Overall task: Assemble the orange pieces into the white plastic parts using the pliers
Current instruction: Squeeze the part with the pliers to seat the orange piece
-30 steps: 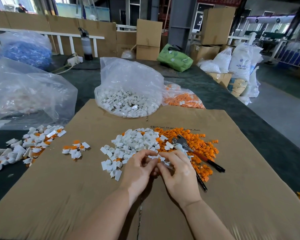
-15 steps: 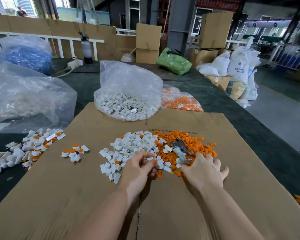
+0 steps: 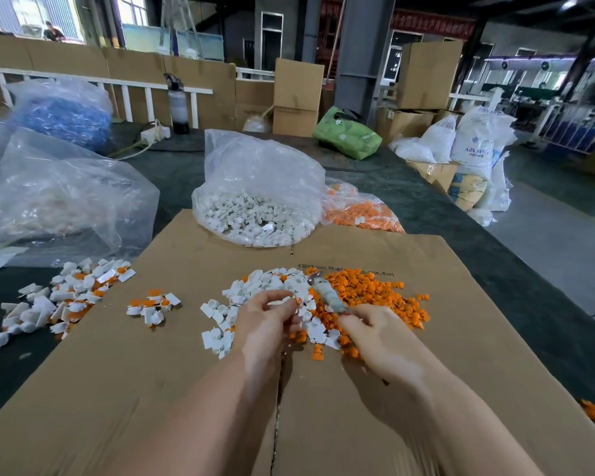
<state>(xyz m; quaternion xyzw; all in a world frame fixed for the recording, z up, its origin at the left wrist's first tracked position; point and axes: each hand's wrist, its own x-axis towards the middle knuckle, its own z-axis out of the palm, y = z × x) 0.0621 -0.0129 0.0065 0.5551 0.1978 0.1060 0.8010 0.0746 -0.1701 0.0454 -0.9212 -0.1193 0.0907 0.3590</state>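
Lying flat on the dark green table (image 3: 488,262), a brown corrugated cardboard sheet (image 3: 152,372) serves as work surface; bare cardboard shows to the left front and right front of both hands, and a seam runs down its middle

Left hand (image 3: 265,324): fingers curled, thumb and fingertips pinching a small white plastic part (image 3: 285,299) above the near edge of the loose white heap

Right hand (image 3: 375,338): fingers curled round the handles of the metal pliers (image 3: 325,293); handles hidden under the hand, blurred nose pointing away, over the boundary between the two heaps; whether the nose is parted cannot be told

Loose white plastic parts, heap (image 3: 255,297): centre of sheet, touching the loose orange pieces, heap (image 3: 371,293) on its right

Small cluster of white-and-orange parts (image 3: 152,305): left of the heaps, apart from them

Larger spread of white-and-orange parts (image 3: 59,297): at the sheet's left edge, spilling onto the table

Clear plastic bag of white parts (image 3: 255,201): at the far edge; clear bag of orange pieces (image 3: 358,214) just beside it on the right
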